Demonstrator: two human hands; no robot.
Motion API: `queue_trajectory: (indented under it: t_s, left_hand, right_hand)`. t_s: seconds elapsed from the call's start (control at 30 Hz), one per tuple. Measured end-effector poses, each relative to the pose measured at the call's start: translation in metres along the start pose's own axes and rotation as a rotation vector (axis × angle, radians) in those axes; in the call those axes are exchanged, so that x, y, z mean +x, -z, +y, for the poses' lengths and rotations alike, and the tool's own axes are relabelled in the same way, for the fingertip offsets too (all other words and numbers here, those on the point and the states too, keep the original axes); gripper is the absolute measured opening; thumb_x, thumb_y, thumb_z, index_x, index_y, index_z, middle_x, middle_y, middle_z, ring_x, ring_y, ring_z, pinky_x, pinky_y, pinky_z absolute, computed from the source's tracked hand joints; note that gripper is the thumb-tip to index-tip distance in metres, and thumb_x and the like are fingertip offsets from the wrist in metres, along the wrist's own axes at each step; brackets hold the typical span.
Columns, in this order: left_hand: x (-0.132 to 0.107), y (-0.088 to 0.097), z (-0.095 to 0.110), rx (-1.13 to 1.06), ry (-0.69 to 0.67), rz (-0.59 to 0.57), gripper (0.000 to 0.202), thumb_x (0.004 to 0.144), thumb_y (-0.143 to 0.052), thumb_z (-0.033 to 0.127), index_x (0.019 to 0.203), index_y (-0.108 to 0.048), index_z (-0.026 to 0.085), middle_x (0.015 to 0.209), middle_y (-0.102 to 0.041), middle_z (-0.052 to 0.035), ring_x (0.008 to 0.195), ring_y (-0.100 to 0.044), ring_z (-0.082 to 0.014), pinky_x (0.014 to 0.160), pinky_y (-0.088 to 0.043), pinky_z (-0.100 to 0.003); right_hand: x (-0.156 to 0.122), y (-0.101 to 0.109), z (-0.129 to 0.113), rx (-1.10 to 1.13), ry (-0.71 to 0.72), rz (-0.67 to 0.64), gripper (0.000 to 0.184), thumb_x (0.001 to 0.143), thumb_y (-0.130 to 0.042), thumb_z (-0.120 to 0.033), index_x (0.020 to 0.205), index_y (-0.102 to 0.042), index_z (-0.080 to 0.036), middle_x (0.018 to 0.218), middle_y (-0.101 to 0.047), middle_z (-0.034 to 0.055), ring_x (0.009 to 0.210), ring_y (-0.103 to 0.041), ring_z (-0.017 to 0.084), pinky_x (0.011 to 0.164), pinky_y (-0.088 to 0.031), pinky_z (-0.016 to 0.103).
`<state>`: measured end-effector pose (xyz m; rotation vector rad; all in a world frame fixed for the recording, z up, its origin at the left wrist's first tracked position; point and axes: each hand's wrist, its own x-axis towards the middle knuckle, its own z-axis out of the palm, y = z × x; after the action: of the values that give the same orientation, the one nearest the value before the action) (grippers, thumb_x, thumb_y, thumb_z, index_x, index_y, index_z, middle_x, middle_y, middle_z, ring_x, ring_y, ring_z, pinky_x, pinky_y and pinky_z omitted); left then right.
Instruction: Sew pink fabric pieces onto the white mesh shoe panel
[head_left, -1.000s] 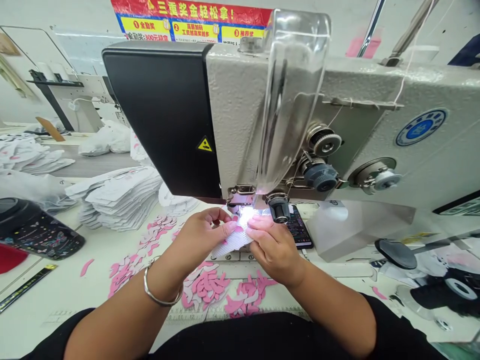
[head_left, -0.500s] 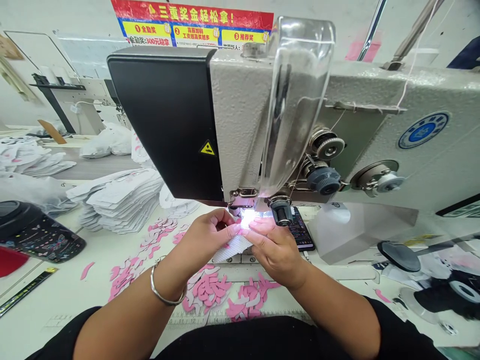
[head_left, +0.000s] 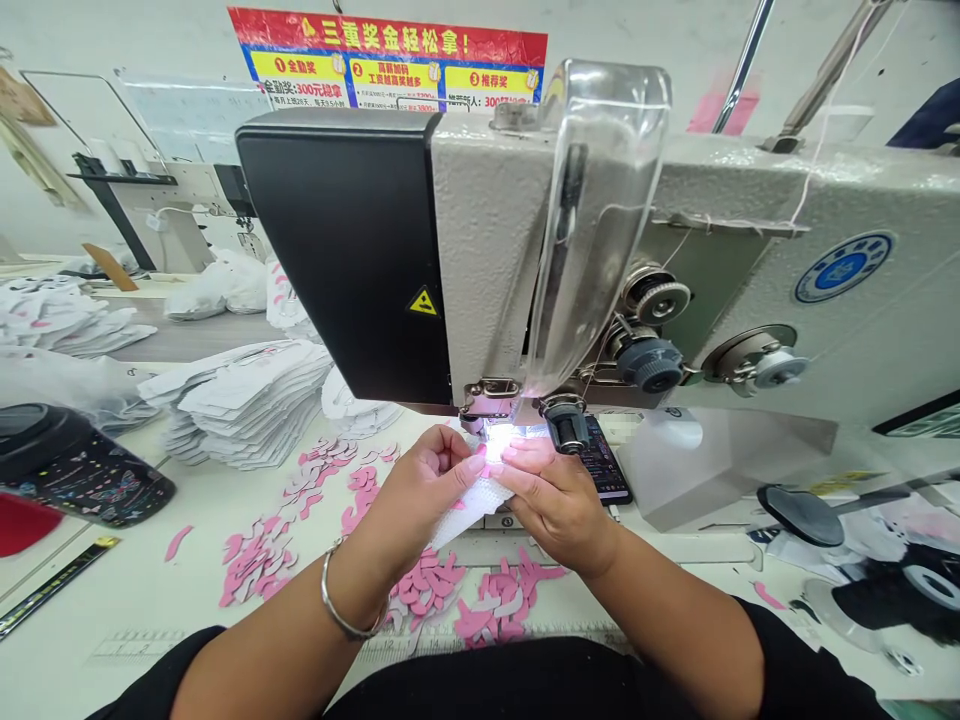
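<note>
A white fabric piece (head_left: pixel 466 508) with small pink patches lies under the needle area of the sewing machine (head_left: pixel 487 220). My left hand (head_left: pixel 435 478) pinches its left edge between thumb and fingers. From the right, my right hand (head_left: pixel 559 500) grips the same piece, its fingers close to the needle. A bright lamp glare washes out the needle and the stitching spot. Small pink curved pieces (head_left: pixel 499 600) lie in loose piles in front of and left of the machine bed.
Left of the machine stands a stack of white fabric pieces (head_left: pixel 240 410). A black tumbler (head_left: pixel 86 465) is at far left. Behind my right hand lies a phone (head_left: pixel 606 460). Black thread spools (head_left: pixel 900 600) sit at far right. A ruler scale (head_left: pixel 375 648) runs along the front.
My left hand has shifted slightly right, and the white fabric piece has turned so its free end points more down toward me. The view has tilted slightly upward.
</note>
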<state>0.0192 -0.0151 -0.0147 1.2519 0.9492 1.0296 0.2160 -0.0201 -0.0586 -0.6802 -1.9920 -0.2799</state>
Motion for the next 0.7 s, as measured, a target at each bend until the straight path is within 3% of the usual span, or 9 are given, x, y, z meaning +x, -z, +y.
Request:
queue_trajectory:
  t_s: [0.13, 0.27, 0.7]
  left_hand:
    - [0.002, -0.001, 0.005, -0.054, 0.064, 0.027, 0.039, 0.077, -0.078, 0.040, 0.099, -0.049, 0.024, 0.075, -0.055, 0.0040, 0.061, -0.052, -0.0122, 0.053, -0.039, -0.022]
    - [0.003, -0.001, 0.017, -0.042, 0.201, -0.011, 0.035, 0.076, -0.077, 0.040, 0.091, -0.052, 0.020, 0.075, -0.058, 0.0015, 0.062, -0.055, -0.0130, 0.055, -0.042, -0.022]
    - [0.011, -0.006, 0.020, -0.051, 0.199, -0.020, 0.017, 0.073, -0.072, 0.027, 0.081, -0.062, 0.016, 0.071, -0.060, -0.0006, 0.059, -0.056, -0.0130, 0.053, -0.041, -0.022]
  right_hand:
    - [0.001, 0.001, -0.001, -0.015, -0.003, 0.012, 0.049, 0.085, -0.059, -0.005, 0.130, -0.060, -0.027, 0.112, -0.070, 0.0059, 0.109, -0.065, 0.023, 0.095, -0.056, 0.045]
    - [0.003, 0.001, -0.002, -0.027, -0.010, 0.022, 0.048, 0.085, -0.059, -0.004, 0.127, -0.062, -0.026, 0.110, -0.070, 0.0059, 0.108, -0.065, 0.023, 0.093, -0.057, 0.042]
    - [0.012, 0.008, 0.005, 0.094, -0.085, -0.028, 0.034, 0.088, -0.056, -0.007, 0.112, -0.069, -0.028, 0.100, -0.071, 0.0033, 0.103, -0.066, 0.021, 0.094, -0.055, 0.043]
